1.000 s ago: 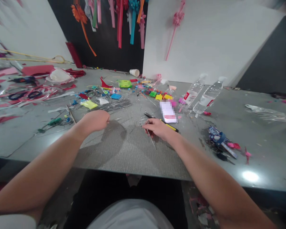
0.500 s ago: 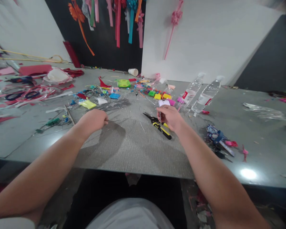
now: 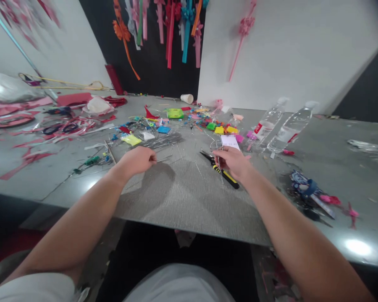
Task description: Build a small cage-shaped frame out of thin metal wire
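My left hand [image 3: 139, 160] is closed in a pinch, and a thin wire [image 3: 164, 159] sticks out to the right from its fingertips. Behind it a bundle of thin grey wires [image 3: 166, 141] lies on the table. My right hand [image 3: 233, 162] pinches a bent wire piece [image 3: 216, 146] with a loop at its top, held roughly upright. Just below that hand lie pliers [image 3: 229, 178] with black and yellow handles, their jaws toward the upper left. A phone [image 3: 229, 141] with a lit screen rests behind my right fingers, partly covered by them.
Two water bottles [image 3: 291, 129] stand at the right. Colourful clay packets [image 3: 174, 113] and small bits lie across the back. Scissors [image 3: 69, 127] and red-pink scraps cover the left. A blue patterned item [image 3: 302, 184] lies at the right. Ribbon flowers [image 3: 189, 16] hang behind.
The view has swung left, so things sit further right in it. A wire now shows at my left fingertips. The wire piece in my right hand shows more plainly.
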A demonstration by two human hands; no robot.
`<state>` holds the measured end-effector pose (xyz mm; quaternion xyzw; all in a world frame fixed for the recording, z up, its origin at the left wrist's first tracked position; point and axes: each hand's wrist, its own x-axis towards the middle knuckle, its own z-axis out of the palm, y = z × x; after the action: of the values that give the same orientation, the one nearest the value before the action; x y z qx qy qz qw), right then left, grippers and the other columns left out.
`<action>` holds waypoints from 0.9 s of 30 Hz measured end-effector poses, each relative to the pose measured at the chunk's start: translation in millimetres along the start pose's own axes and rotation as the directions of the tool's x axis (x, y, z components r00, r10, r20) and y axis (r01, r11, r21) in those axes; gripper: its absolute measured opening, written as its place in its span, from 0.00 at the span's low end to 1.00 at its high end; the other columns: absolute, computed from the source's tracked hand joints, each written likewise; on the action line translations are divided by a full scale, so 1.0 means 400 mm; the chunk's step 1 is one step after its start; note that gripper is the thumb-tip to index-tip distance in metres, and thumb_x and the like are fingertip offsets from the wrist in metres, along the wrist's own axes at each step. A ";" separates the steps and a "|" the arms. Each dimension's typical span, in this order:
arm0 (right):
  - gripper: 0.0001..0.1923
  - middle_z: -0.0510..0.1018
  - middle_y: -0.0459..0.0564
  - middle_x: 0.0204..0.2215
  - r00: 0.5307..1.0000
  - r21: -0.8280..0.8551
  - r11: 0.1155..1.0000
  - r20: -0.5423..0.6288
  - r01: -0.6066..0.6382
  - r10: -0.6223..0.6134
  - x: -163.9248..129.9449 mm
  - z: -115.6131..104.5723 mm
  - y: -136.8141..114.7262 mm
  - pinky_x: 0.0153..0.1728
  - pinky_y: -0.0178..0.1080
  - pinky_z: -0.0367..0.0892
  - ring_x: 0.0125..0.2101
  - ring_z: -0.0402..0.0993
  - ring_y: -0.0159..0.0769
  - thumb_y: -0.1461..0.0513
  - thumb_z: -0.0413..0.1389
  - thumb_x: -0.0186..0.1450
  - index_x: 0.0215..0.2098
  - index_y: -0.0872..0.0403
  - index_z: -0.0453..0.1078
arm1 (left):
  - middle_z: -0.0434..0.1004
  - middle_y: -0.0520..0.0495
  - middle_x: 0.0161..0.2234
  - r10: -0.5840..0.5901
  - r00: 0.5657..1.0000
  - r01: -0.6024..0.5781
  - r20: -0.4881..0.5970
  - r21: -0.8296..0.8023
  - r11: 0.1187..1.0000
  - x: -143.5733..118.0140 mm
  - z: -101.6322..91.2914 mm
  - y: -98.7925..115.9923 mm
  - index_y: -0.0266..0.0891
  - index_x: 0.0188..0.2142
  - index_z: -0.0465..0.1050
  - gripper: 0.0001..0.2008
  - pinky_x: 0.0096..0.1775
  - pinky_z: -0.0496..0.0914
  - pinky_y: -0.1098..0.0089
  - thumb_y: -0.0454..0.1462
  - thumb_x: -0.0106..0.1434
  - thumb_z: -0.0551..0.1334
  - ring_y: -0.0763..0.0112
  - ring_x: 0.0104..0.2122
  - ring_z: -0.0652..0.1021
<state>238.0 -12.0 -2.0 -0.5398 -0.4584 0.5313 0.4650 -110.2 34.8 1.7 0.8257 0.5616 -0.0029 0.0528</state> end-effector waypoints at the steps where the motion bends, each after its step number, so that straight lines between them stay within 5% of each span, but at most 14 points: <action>1: 0.08 0.74 0.46 0.21 1.000 0.000 1.000 0.005 -0.002 0.002 0.002 -0.001 0.003 0.22 0.36 0.63 0.20 0.67 0.30 0.62 0.62 0.62 0.28 0.53 0.67 | 0.85 0.44 0.36 0.026 1.000 -0.026 -0.008 -0.028 0.999 0.000 -0.001 -0.005 0.42 0.35 0.81 0.11 0.37 0.66 0.66 0.40 0.62 0.60 0.61 0.36 0.81; 14: 0.09 0.74 0.46 0.22 0.999 -0.025 1.000 0.045 -0.017 0.018 0.000 0.005 0.012 0.22 0.36 0.61 0.21 0.68 0.31 0.61 0.63 0.62 0.29 0.52 0.67 | 0.82 0.46 0.35 0.009 0.991 -0.056 -0.134 -0.348 0.936 0.003 -0.013 -0.005 0.40 0.37 0.76 0.10 0.40 0.70 0.67 0.40 0.57 0.61 0.64 0.35 0.80; 20: 0.09 0.74 0.47 0.22 0.999 -0.048 0.999 0.044 -0.019 0.021 -0.011 0.018 0.004 0.21 0.36 0.59 0.20 0.68 0.31 0.62 0.61 0.63 0.28 0.52 0.66 | 0.80 0.48 0.29 -0.014 0.998 -0.018 -0.067 -0.452 0.892 0.004 -0.016 -0.005 0.41 0.35 0.72 0.07 0.34 0.69 0.67 0.40 0.57 0.61 0.66 0.29 0.78; 23: 0.08 0.74 0.46 0.21 0.998 -0.032 0.999 0.063 -0.016 0.018 -0.016 0.024 0.002 0.21 0.35 0.60 0.20 0.68 0.30 0.63 0.60 0.64 0.28 0.52 0.67 | 0.78 0.50 0.26 -0.065 0.997 0.030 -0.029 -0.653 0.757 0.003 -0.016 0.013 0.41 0.34 0.71 0.05 0.29 0.67 0.69 0.38 0.58 0.62 0.69 0.26 0.76; 27: 0.07 0.76 0.47 0.24 0.992 -0.003 1.000 0.127 -0.006 0.006 -0.022 0.031 0.003 0.23 0.36 0.65 0.22 0.71 0.31 0.61 0.60 0.64 0.29 0.52 0.69 | 0.73 0.50 0.23 -0.067 0.997 -0.006 -0.041 -0.892 0.453 -0.005 -0.037 0.105 0.40 0.28 0.69 0.07 0.29 0.67 0.69 0.37 0.62 0.61 0.73 0.24 0.73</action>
<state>225.4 -20.6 -1.9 -0.5068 -0.4861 0.5654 0.4327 -72.8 19.0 19.9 0.6655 0.4964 0.3190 0.4571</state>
